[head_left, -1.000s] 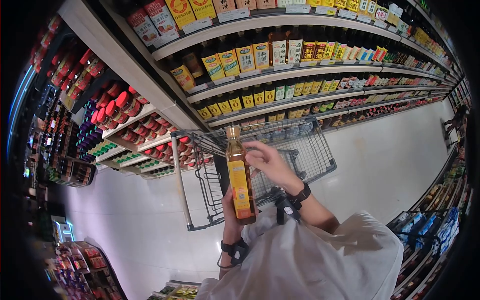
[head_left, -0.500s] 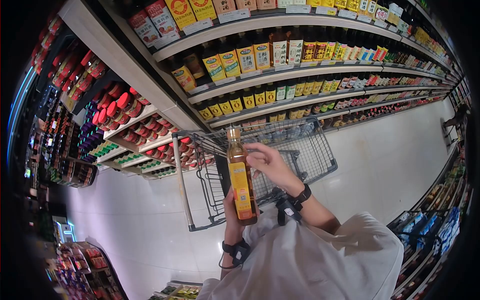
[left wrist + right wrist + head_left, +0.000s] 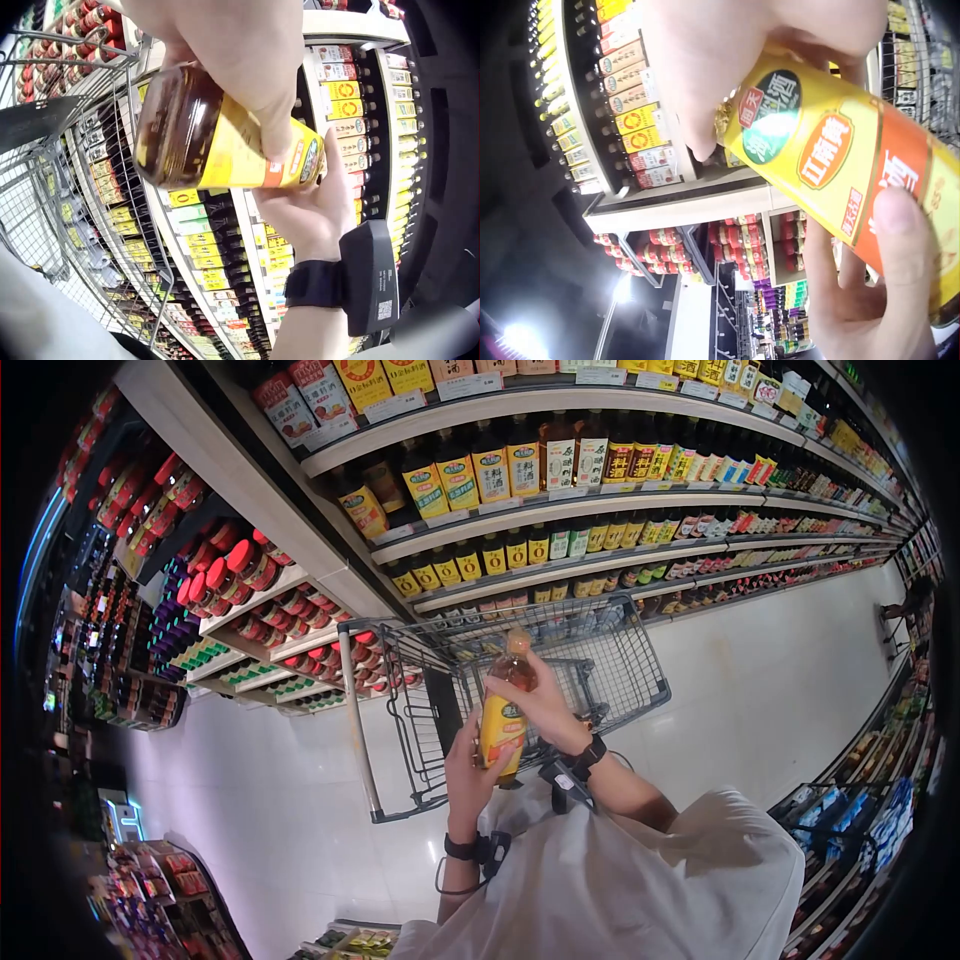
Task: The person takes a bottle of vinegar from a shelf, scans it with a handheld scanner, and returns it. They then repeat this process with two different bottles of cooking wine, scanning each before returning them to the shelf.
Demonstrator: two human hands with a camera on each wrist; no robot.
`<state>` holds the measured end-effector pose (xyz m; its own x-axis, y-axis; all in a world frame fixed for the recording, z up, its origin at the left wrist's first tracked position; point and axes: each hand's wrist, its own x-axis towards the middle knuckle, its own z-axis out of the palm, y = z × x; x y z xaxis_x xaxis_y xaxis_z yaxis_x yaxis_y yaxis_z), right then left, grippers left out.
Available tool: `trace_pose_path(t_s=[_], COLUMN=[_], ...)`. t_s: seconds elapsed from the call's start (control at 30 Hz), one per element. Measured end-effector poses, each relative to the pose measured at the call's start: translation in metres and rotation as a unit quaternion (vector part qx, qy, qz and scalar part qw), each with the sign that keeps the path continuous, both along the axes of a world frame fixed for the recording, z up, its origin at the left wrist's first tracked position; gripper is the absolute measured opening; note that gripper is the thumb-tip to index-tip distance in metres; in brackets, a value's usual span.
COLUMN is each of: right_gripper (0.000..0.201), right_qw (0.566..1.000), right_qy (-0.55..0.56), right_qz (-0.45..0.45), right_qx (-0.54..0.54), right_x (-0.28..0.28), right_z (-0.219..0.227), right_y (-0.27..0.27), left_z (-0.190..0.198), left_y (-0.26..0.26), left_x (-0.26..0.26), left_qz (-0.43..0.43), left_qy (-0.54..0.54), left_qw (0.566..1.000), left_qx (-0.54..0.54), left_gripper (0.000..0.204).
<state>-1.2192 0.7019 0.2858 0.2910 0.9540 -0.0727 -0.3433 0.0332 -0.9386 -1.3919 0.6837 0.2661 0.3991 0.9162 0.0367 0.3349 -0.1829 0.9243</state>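
Observation:
A bottle of amber liquid with a yellow label is held in both hands above the cart's near end. The left hand grips its lower part, with the thumb across the label in the right wrist view. Around the neck and shoulder curls the right hand, just below the cap. The label's front, with green and orange patches, faces the right wrist camera. In the left wrist view the bottle's base points left, and the right hand is behind the label end.
A wire shopping cart stands under the hands, its handle to the left. Beyond it run long shelves of bottles. Red-lidded jars fill a shelf unit at the left, and more racks line the right.
The bottle has turned so another side of its label shows, and it has shifted right and tilted. The right hand, earlier touching its side with the fingers, now grips around the neck area.

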Motion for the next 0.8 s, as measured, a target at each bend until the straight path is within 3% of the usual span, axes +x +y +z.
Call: trace_pose_path(t_s=[0.03, 0.13, 0.2, 0.27, 0.3, 0.4, 0.47, 0.5, 0.53, 0.6, 0.63, 0.7, 0.73, 0.8], right_gripper=[0.033, 0.029, 0.026, 0.033, 0.039, 0.038, 0.032, 0.031, 0.03, 0.033, 0.04, 0.04, 0.041, 0.039], right_qw=[0.998, 0.999, 0.991, 0.946, 0.945, 0.939, 0.906, 0.882, 0.855, 0.795, 0.79, 0.791, 0.784, 0.767], right_qy=[0.054, 0.035, -0.135, -0.323, -0.323, -0.333, -0.421, -0.462, -0.496, -0.552, -0.543, -0.526, -0.513, -0.522], right_qz=[-0.006, 0.017, 0.01, 0.018, 0.026, 0.059, 0.05, 0.089, 0.128, 0.2, 0.223, 0.31, 0.349, 0.369], right_qx=[0.01, 0.016, 0.002, -0.024, -0.028, -0.055, -0.015, 0.034, 0.082, 0.153, 0.178, 0.039, -0.03, -0.053], right_x=[-0.003, -0.002, 0.009, 0.021, 0.02, 0.019, 0.008, 0.005, 0.004, 0.002, 0.004, 0.013, 0.012, 0.012], right_z=[0.008, 0.005, -0.009, -0.006, -0.001, -0.045, -0.062, -0.076, -0.097, -0.145, -0.173, -0.214, -0.232, -0.265], right_y=[-0.001, 0.0, 0.008, 0.013, 0.014, 0.024, 0.032, 0.036, 0.041, 0.063, 0.077, 0.108, 0.128, 0.158], left_z=[-0.007, -0.016, -0.014, -0.014, -0.014, -0.042, -0.07, -0.072, -0.095, -0.125, -0.14, -0.163, -0.161, -0.14], left_y=[0.001, 0.002, -0.003, -0.001, 0.001, 0.024, 0.058, 0.071, 0.081, 0.092, 0.092, 0.086, 0.086, 0.092], left_x=[0.0, 0.001, -0.004, -0.01, -0.015, -0.041, -0.073, -0.093, -0.118, -0.156, -0.165, -0.177, -0.174, -0.164], left_qz=[-0.014, 0.001, 0.044, 0.053, 0.058, 0.0, 0.061, 0.132, 0.229, 0.375, 0.374, 0.36, 0.365, 0.369], left_qy=[0.028, 0.052, 0.072, 0.152, 0.19, 0.133, 0.107, 0.152, 0.225, 0.447, 0.443, 0.44, 0.434, 0.423], left_qw=[0.999, 0.993, 0.991, 0.981, 0.974, 0.985, 0.976, 0.969, 0.932, 0.771, 0.786, 0.811, 0.817, 0.827], left_qx=[0.035, 0.11, 0.106, 0.11, 0.111, 0.111, 0.177, 0.143, 0.167, 0.254, 0.215, 0.137, 0.105, 0.046], left_gripper=[0.065, 0.066, 0.063, 0.063, 0.064, 0.055, 0.046, 0.043, 0.05, 0.066, 0.071, 0.079, 0.081, 0.083])
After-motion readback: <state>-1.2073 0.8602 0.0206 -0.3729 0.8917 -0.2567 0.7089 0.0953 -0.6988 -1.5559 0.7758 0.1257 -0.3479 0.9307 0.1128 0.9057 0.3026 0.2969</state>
